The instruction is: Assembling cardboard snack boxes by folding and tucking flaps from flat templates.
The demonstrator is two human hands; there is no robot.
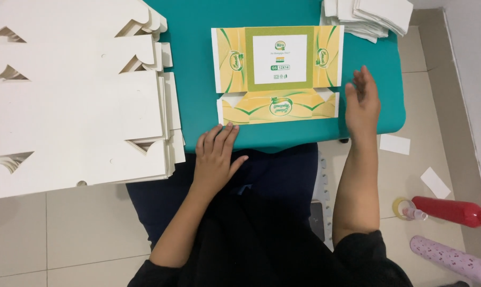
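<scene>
Teal worktop [198, 79] over pale floor tiles carries a flattened yellow-and-green carton [277, 74], printed side up, in the middle near the front edge. Just below its lower left corner the left hand [215, 155] lies flat on the worktop edge, fingers [219, 137] loosely spread and holding nothing, while the right hand [363, 103] hovers edge-on just beside the carton's right end, fingers together and straight. Stacks of white carton blanks [75, 101] lie to the left, more white stacks [368, 16] at the far right corner, and a red bottle [450, 210] lies on the floor.
</scene>
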